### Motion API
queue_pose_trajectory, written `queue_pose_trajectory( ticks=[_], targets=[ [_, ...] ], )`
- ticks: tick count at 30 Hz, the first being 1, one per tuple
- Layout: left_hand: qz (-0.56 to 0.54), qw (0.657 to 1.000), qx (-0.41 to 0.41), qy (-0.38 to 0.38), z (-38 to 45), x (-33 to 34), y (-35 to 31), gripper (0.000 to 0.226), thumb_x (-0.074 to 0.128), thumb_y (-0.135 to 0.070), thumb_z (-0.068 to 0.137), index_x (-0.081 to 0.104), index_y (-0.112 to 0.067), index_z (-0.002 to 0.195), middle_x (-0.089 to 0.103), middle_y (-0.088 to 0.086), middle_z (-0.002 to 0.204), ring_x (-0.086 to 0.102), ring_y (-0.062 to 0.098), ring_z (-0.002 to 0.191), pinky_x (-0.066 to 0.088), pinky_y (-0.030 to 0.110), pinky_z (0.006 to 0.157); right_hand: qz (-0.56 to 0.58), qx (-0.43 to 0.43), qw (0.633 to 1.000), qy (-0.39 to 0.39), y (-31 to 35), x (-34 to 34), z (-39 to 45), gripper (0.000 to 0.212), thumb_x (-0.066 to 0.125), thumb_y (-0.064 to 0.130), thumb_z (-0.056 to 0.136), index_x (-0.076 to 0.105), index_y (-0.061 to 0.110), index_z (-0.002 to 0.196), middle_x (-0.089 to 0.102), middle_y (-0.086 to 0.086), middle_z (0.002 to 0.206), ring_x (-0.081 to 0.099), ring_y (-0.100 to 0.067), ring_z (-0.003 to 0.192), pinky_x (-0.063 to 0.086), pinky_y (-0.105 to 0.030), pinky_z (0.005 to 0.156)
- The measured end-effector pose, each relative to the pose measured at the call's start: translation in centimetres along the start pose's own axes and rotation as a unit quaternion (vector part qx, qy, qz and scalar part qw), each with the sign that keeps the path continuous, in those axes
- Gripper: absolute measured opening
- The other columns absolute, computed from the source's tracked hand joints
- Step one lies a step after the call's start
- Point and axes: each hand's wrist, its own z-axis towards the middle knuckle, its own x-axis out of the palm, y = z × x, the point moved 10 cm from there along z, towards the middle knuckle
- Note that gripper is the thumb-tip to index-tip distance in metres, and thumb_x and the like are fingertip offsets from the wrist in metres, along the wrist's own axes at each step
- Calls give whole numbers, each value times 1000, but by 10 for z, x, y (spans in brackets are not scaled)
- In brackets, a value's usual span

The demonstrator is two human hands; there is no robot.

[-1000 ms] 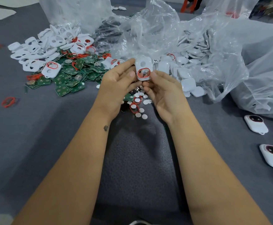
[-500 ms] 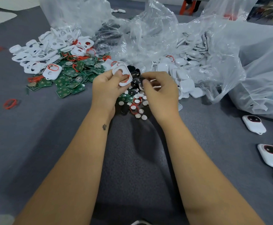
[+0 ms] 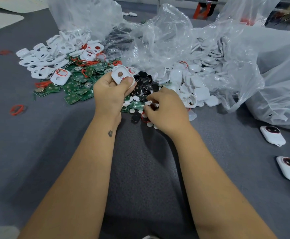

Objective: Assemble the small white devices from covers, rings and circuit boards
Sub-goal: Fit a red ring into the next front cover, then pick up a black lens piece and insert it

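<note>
A single head-worn wide-angle camera looks forward and steeply down from close above the grey counter [image 3: 37,152]. Both forearms enter from the bottom edge and meet near the frame's centre. Heaped parts fill the upper half, and straight lines bow toward the edges.

Soft even light, faint shadows, wide-angle edge bending (slight blur)

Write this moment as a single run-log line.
left hand: grips white cover | right hand: fingers curled, picking among small white discs | finished devices: lying at right
</note>
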Motion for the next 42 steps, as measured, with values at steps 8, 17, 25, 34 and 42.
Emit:
queue_pose_trajectory(
  ticks=[8, 17, 25, 34, 42],
  targets=[
    [-37, 999, -23, -23, 1, -4, 3, 17, 56, 5, 92, 67, -8, 87, 70, 4, 82, 70, 17, 84, 56, 23, 73, -60, 55, 996, -44, -18, -10, 2, 23, 51, 10, 86, 71, 9, 98, 58, -10, 99, 51, -29, 99, 39, -34, 75],
    [-53, 996, -63, -20, -1, 2, 9, 27, 49, 6, 92, 67, -8, 78, 70, 11, 79, 73, 24, 81, 59, 28, 71, -70, -47, 996, 11, 3, 7, 5, 32, 57, 23, 93, 65, 21, 123, 57, 6, 128, 40, -22, 124, 31, -36, 101],
    [-18, 998, -64, 10, -4, 11, 11, 28, 51, 6, 92, 68, -9, 76, 69, 7, 73, 70, 24, 82, 58, 27, 70, -25, -39, 999, -18, 0, 0, 5, 17, 60, 24, 92, 72, 16, 102, 63, 0, 106, 48, -24, 110, 36, -39, 95],
    [-9, 995, -88, 36, -7, 23, 19, 24, 51, -6, 98, 67, -8, 81, 69, 8, 77, 70, 20, 80, 59, 27, 68, 427, 147, 885, -115, -32, -19, -1, 13, 58, 10, 95, 68, 15, 87, 65, 4, 66, 59, -1, 57, 46, -13, 52],
    [62, 992, -77, 74, -9, 29, 19, 22, 52, -16, 100, 68, -18, 85, 68, 3, 85, 66, 12, 77, 55, 20, 61, 543, 148, 819, -107, -31, -19, -1, 22, 59, -5, 90, 70, 14, 90, 70, 1, 75, 68, -10, 70, 51, -18, 61]
  ],
)
